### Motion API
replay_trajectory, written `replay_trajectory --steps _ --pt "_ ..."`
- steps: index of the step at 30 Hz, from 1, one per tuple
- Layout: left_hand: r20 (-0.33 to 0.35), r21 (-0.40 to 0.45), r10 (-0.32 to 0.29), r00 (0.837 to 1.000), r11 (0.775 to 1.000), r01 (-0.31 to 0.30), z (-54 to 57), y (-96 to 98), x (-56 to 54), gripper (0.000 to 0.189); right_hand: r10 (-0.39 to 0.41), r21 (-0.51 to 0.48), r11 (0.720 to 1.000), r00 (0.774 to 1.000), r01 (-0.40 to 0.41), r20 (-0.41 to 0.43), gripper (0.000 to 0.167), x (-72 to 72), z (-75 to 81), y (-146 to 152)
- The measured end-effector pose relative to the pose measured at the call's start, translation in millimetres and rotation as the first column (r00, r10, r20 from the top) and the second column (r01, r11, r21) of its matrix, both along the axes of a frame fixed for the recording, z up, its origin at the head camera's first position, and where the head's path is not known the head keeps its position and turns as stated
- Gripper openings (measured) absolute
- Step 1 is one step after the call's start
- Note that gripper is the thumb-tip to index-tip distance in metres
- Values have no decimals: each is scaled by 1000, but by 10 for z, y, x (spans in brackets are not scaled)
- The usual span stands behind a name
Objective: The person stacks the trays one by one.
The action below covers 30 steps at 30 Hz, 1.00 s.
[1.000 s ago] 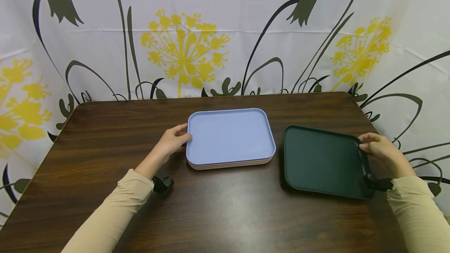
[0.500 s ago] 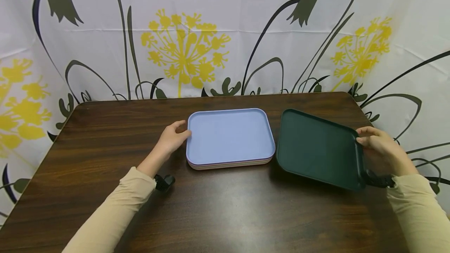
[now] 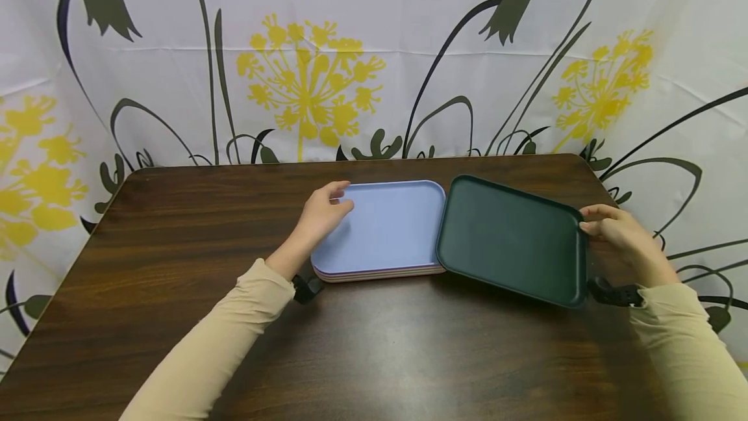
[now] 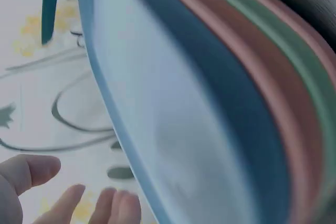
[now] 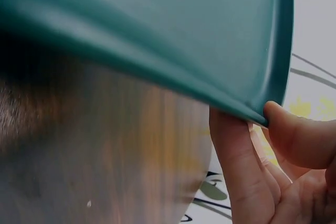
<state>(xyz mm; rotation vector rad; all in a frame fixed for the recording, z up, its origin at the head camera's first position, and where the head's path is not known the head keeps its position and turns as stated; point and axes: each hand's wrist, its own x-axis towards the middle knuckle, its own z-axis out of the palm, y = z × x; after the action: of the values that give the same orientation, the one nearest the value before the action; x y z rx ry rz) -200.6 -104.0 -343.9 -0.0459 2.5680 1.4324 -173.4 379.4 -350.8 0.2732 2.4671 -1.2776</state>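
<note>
A dark green tray [image 3: 511, 239] is raised and tilted in the head view, its left end overlapping the right side of a light blue tray [image 3: 391, 226]. My right hand [image 3: 622, 236] pinches the green tray's right rim, thumb on top and fingers underneath, as the right wrist view confirms with the thumb [image 5: 299, 135]. The blue tray tops a neat stack; pink and green rims [image 4: 278, 35] show under it in the left wrist view. Above the blue tray's left part hovers my left hand [image 3: 320, 218], its thumb and fingers apart with nothing between them.
The dark wooden table [image 3: 374, 356] carries the trays near its back half. Behind it hangs a white curtain [image 3: 409, 18] with yellow and grey flower prints, close to the table's far edge.
The green tray, in my right hand, has risen off the table and moved left onto the stack's right edge. My left hand has left the blue tray's left rim and moved right over it.
</note>
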Motion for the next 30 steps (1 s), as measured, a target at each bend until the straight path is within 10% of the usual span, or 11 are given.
replay_trajectory --steps 15,30 --pt "63 167 -157 986 975 145 -110 614 82 48 6 -47 999 999 -8 -35 23 -52 9 -209" --pt "130 333 -217 967 929 164 -142 757 146 47 45 -111 993 999 -47 -17 35 -114 3 -393"
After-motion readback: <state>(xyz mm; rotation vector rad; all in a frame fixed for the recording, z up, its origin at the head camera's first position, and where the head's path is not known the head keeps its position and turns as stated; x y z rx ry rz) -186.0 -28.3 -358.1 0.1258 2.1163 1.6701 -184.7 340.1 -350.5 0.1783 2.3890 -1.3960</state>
